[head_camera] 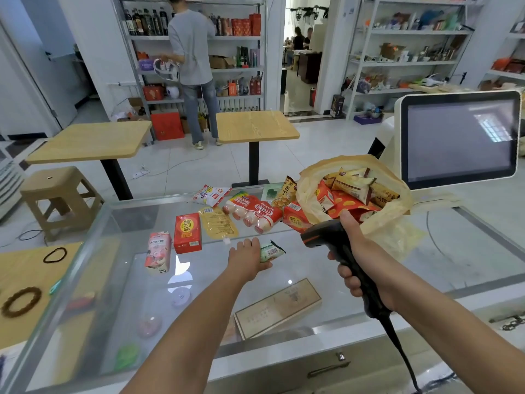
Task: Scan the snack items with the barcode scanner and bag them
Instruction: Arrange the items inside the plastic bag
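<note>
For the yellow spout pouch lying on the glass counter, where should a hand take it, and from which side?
Pinch the yellow spout pouch at its white cap end, from the near side. It lies flat, cap toward the person, and the red box and bottle multipack crowd its flanks, so that end looks freest.

A small shop: shelves (235, 37) of bottles (147, 22) and boxes (245, 26), a glass display counter (298, 263), a checkout screen (460, 140).
</note>
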